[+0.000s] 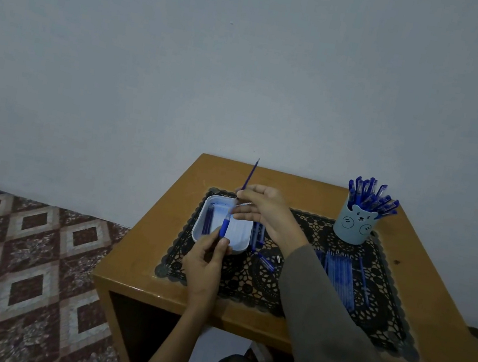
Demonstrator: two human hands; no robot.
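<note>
Grey sleeve (332, 336) covered the right arm nearest the viewer. Left hand (205, 264) gripped a blue pen barrel (224, 228) upright between thumb and curled fingers. Just above it, the right hand (264, 213) pinched a thin refill (250, 174), its tip pointing up and away. Both hands hovered over a white tray (201, 215) on a black lace mat (246, 285) on the worktop (153, 258). Loose pens (339, 271) lay right of the right forearm, and a bear cup (354, 227) stood beyond them.
</note>
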